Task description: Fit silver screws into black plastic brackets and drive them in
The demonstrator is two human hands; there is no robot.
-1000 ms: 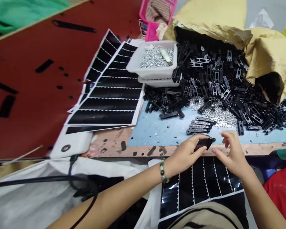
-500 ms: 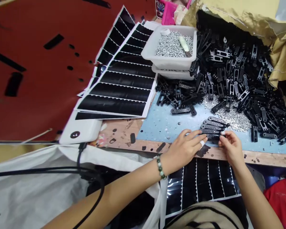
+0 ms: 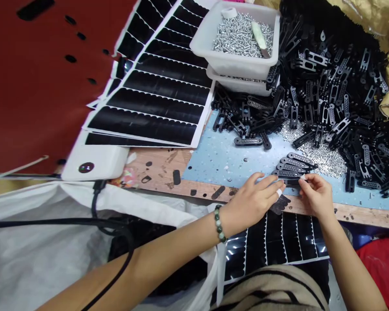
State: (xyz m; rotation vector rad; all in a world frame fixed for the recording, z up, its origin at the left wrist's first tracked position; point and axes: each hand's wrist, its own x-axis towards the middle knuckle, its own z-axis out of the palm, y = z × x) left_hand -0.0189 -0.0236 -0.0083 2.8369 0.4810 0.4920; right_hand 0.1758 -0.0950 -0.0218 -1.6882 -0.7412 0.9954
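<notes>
Several slim black plastic link pieces (image 3: 293, 165) with patterned tops lie fanned side by side on the blue mat. My left hand (image 3: 254, 196), palm down, has its outer fingers spread and a white band on one finger. Its fingertips close on the left end of the nearest black link piece (image 3: 293, 182); its thumb is hidden. My right hand (image 3: 317, 194) pinches at that piece's right end, thumb and finger together. A small white patch shows at its fingertip; whether a small part is also held there, I cannot make out.
A white tub (image 3: 241, 65) of metal pins, with a pale-handled tool on top, stands behind. Black link pieces (image 3: 330, 86) are heaped at right around small metal parts (image 3: 324, 160). Black sticker sheets (image 3: 158, 93) and a white device (image 3: 95, 162) lie left; a cable (image 3: 129, 242) crosses my left forearm.
The camera view has shifted, so the tub and sheets appear higher and larger. Both hands stay at the nearest link piece, with only slight movement of the fingers.
</notes>
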